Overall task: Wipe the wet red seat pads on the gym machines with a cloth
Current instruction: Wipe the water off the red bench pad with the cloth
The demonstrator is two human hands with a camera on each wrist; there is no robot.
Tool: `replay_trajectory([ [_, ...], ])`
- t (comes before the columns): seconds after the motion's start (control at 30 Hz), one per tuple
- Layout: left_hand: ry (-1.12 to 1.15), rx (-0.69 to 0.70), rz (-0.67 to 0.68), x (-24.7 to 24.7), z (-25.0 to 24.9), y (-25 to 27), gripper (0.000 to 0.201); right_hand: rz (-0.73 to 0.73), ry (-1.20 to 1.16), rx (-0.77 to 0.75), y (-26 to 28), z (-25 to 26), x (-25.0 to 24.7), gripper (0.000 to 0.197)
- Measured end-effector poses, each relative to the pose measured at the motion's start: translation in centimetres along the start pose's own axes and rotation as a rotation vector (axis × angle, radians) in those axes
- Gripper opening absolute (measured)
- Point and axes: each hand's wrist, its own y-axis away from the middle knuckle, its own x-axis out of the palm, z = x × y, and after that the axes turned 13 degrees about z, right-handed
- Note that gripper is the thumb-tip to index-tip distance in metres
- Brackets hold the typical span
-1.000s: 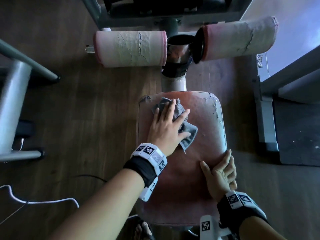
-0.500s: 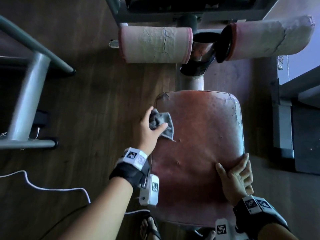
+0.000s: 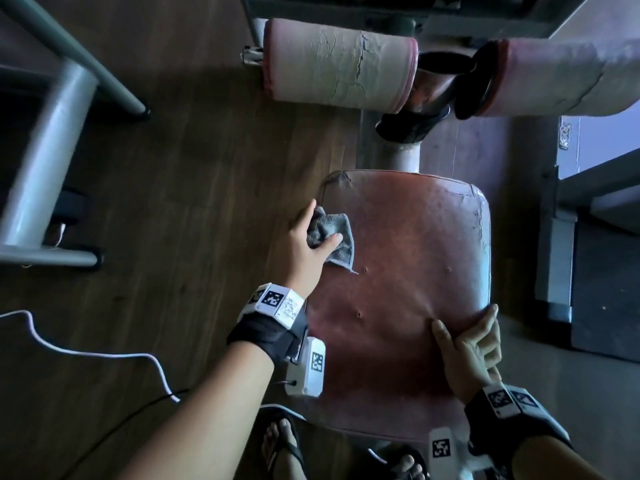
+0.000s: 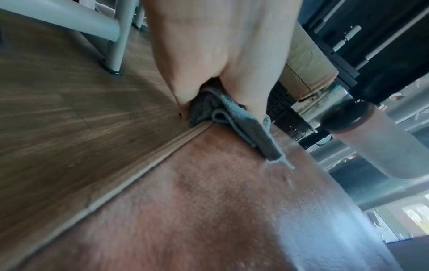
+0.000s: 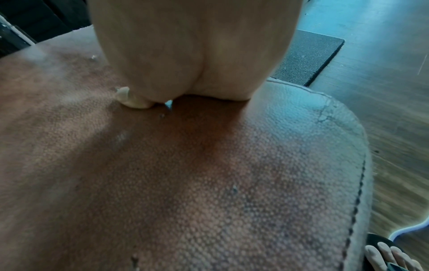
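Note:
The worn red seat pad (image 3: 408, 271) fills the middle of the head view. At its left edge, near the far corner, my left hand (image 3: 304, 251) grips a bunched grey cloth (image 3: 334, 233), thumb on top. In the left wrist view the cloth (image 4: 243, 128) is pinched under my left hand (image 4: 220, 45) and lies on the seat pad (image 4: 209, 210) beside its seam. My right hand (image 3: 467, 344) holds the pad's right edge on the near side, with the thumb on top and the fingers curled over the side. In the right wrist view, my right hand (image 5: 190, 45) presses on the textured seat pad (image 5: 185, 183).
Two cracked pink roller pads (image 3: 336, 67) (image 3: 561, 74) hang beyond the seat, over a grey post (image 3: 403, 154). A grey machine frame (image 3: 45, 168) stands at left. A white cable (image 3: 86, 355) lies on the wood floor. A dark mat (image 3: 606, 289) lies at right. Sandalled feet (image 3: 284, 445) are below.
My left hand has dragged the cloth from the far middle of the seat to its left edge and bunched it. My right hand has stayed on the right edge.

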Motion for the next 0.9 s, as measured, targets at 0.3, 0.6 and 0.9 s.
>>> replay_trajectory([
  [0.3, -0.049, -0.058, 0.055, -1.2, -1.2, -3.1, 0.092, -0.019, 0.013, 0.002, -0.1, 0.0, 0.1, 0.099],
  [0.6, 0.103, -0.115, 0.033, 1.0, 3.9, 7.3, 0.087, -0.017, 0.021, -0.003, -0.1, 0.0, 0.1, 0.099],
  [0.9, 0.163, -0.116, 0.042, 0.7, 2.3, 4.4, 0.087, -0.01, 0.033, 0.008, -0.2, -0.2, 0.1, 0.099],
])
